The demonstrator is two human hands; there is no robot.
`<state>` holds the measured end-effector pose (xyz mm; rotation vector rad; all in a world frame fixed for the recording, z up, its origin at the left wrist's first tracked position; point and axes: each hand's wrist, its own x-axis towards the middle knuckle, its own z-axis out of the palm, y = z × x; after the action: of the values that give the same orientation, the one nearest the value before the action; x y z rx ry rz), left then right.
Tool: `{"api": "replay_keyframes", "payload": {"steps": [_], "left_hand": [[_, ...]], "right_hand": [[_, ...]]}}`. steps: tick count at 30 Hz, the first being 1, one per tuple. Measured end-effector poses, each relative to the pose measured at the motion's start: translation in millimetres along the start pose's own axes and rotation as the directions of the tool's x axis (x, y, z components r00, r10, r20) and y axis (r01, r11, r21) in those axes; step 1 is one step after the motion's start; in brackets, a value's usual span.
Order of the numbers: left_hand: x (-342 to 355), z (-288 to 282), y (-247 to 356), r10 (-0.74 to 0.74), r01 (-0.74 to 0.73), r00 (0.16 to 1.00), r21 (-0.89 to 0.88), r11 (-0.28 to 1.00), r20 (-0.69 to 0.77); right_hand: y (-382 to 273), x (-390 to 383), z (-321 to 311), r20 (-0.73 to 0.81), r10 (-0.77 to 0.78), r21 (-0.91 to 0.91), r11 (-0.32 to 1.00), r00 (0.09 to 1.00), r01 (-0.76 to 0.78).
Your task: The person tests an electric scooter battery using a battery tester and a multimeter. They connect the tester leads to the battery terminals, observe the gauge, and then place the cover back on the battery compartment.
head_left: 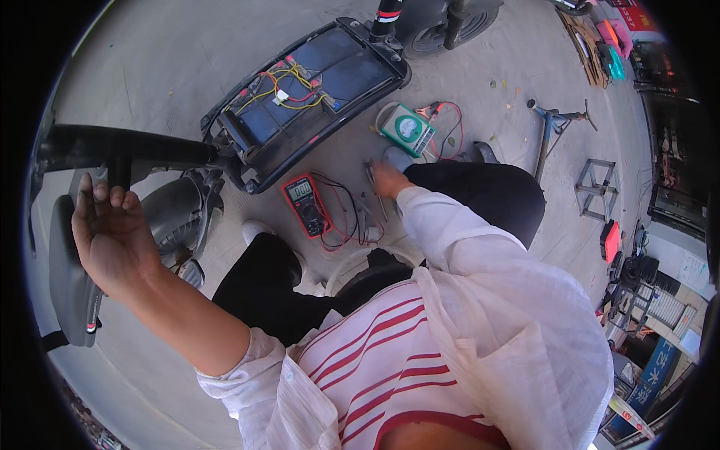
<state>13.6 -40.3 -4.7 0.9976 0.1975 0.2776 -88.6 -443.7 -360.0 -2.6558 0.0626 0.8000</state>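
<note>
My left hand [116, 240] is raised beside the electric scooter's black frame tube [127, 146]. Its palm shows, the index finger is stretched and the others are partly bent, with nothing visible in them. Low over the ground, my right hand [391, 181] is closed around a slim grey metal tool [370, 172] whose kind is unclear. Left of it lies a red multimeter [307, 205] with its display lit and its black and red leads [349, 206] in a tangle. Just beyond the right hand is a green battery tester [407, 129] with a round dial and clip leads [455, 131].
The scooter's open deck [322, 90] holds dark batteries joined by yellow and red wires [281, 86]. A blue-grey metal stand [551, 131] and a small metal frame [598, 187] are on the right. A red case [611, 241] and a cluttered shopfront lie farther right.
</note>
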Motion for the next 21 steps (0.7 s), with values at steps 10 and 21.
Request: {"api": "replay_keyframes", "payload": {"steps": [10, 21], "left_hand": [[-20.0, 40.1, -35.3, -0.131, 0.128, 0.991, 0.154, 0.98, 0.01], [-17.2, 76.9, -71.3, -0.141, 0.142, 0.99, 0.339, 0.93, -0.028]], "right_hand": [[79.4, 67.9, -87.3, -0.197, 0.511, -0.12, 0.834, 0.837, -0.538], [76.3, 68.5, -92.4, -0.118, 0.44, -0.216, 0.863, 0.89, -0.456]]}}
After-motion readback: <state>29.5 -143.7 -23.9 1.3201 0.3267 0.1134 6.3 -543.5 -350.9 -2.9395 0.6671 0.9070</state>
